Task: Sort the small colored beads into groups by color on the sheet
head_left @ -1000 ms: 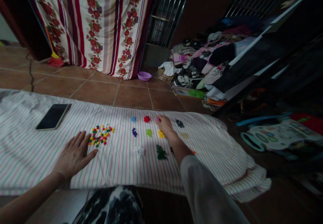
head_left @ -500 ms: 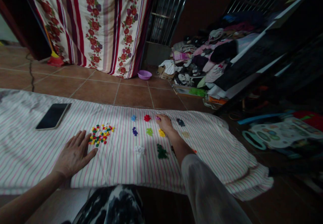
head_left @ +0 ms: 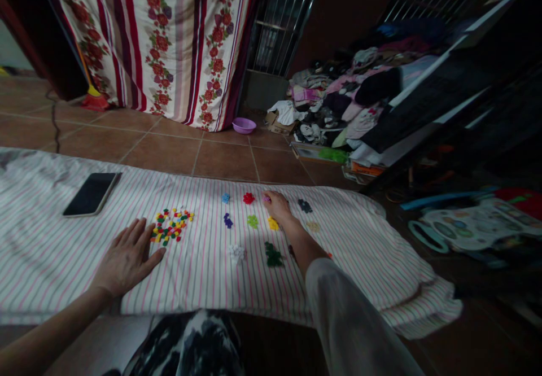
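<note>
My left hand point(head_left: 125, 256) lies flat on the striped cloth, fingers spread, beside a loose patch of small mixed-colour pieces point(head_left: 173, 225). Across the cloth, my right hand point(head_left: 278, 206) reaches down with fingers bent together at a small pink-purple cluster point(head_left: 267, 199); whether a piece is between the fingertips is hidden. Around it sit single-colour piles: red point(head_left: 248, 198), light blue point(head_left: 226, 198), dark blue point(head_left: 228, 221), lime green point(head_left: 253, 221), yellow point(head_left: 273, 223), white point(head_left: 236, 253), dark green point(head_left: 273, 254), dark grey point(head_left: 304, 205) and beige point(head_left: 313, 226). My right forearm partly covers brown and orange pieces.
A phone point(head_left: 91, 194) lies on the striped cloth point(head_left: 203, 285) at the left. Beyond the cloth's far edge are a tiled floor, a purple basin point(head_left: 244, 125), a floral curtain point(head_left: 178, 43) and a heap of clothes point(head_left: 339, 94).
The whole view has shifted very slightly. Both hands stay in the same places on the cloth, and the piles look unchanged.
</note>
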`<state>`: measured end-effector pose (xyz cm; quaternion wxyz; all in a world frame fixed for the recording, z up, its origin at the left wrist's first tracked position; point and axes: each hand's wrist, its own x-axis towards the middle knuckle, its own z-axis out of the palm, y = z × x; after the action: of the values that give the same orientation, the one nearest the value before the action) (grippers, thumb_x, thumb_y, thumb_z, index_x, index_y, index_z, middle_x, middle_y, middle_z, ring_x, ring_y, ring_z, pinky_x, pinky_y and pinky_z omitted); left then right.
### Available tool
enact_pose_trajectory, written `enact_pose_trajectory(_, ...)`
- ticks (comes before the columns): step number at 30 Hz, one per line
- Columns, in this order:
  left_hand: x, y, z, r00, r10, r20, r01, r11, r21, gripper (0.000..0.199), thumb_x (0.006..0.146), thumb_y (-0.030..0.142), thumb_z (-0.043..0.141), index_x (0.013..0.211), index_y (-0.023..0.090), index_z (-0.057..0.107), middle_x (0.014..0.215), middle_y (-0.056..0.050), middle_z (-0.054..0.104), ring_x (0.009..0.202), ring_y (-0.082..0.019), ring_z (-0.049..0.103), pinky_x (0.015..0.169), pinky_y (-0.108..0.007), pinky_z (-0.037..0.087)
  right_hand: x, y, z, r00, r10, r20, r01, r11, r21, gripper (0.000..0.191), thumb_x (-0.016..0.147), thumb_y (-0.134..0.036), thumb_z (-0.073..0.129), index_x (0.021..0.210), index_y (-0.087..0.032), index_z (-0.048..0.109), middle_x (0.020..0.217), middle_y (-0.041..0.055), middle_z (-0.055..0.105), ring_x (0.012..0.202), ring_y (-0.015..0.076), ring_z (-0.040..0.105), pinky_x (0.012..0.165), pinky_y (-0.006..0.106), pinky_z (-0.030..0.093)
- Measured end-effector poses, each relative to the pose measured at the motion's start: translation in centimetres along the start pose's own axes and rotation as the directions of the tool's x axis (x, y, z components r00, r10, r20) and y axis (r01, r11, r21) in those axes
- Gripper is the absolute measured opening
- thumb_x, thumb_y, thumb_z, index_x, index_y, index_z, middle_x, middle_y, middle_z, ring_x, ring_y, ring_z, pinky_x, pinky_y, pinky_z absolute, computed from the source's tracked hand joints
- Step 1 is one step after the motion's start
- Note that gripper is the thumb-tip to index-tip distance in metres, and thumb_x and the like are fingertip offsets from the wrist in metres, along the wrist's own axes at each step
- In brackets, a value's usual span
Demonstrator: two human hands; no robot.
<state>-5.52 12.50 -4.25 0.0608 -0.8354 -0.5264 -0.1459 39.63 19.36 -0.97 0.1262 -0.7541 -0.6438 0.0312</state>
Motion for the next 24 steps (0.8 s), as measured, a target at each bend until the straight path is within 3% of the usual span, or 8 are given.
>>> enact_pose_trajectory(7, 0.0, 0.0, -0.2, 0.999, 0.039, -0.004, -0.039, 0.998, -0.04, 0.059, 0.089, 0.058, 0.032, 0.124, 0.017, 0.057, 0.136, -0.019, 0.058, 0.139, -0.036, 0.039, 0.107, -0.056, 0.038, 0.2, 0.1, 0.2, 0.999, -0.033, 0.003, 0.033, 0.999, 0.038, 0.029, 0.085, -0.011, 0.059, 0.109, -0.02, 0.074, 0.114, 0.0083, 0.071, 0.108, 0.0192, 0.063, 0.1, 0.029, 0.043)
enact_pose_trajectory(16, 0.1, -0.1, -0.5, 0.999, 0.047, 0.003, -0.047, 0.997, -0.057, 0.054, 0.088, 0.057, 0.032, 0.119, 0.02, 0.058, 0.132, -0.017, 0.059, 0.137, -0.036, 0.04, 0.106, -0.057, 0.038, -0.1, 0.3, 0.8, 0.999, -0.018, -0.044, 0.02, 0.998, 0.052, 0.038, 0.084, -0.011, 0.059, 0.12, -0.018, 0.069, 0.121, 0.0109, 0.067, 0.112, 0.0196, 0.06, 0.101, 0.029, 0.043)
enact_pose_trajectory(24, 0.1, -0.1, -0.6, 0.999, 0.053, -0.009, -0.054, 0.996, -0.07, 0.05, 0.088, 0.055, 0.033, 0.117, 0.022, 0.058, 0.13, -0.015, 0.061, 0.136, -0.035, 0.041, 0.107, -0.056, 0.037, -1.3, 0.6, 0.4, 0.997, 0.008, -0.07, -0.003, 0.998, 0.068, 0.034, 0.087, -0.014, 0.057, 0.119, -0.014, 0.068, 0.119, 0.0132, 0.067, 0.11, 0.0207, 0.061, 0.1, 0.03, 0.044)
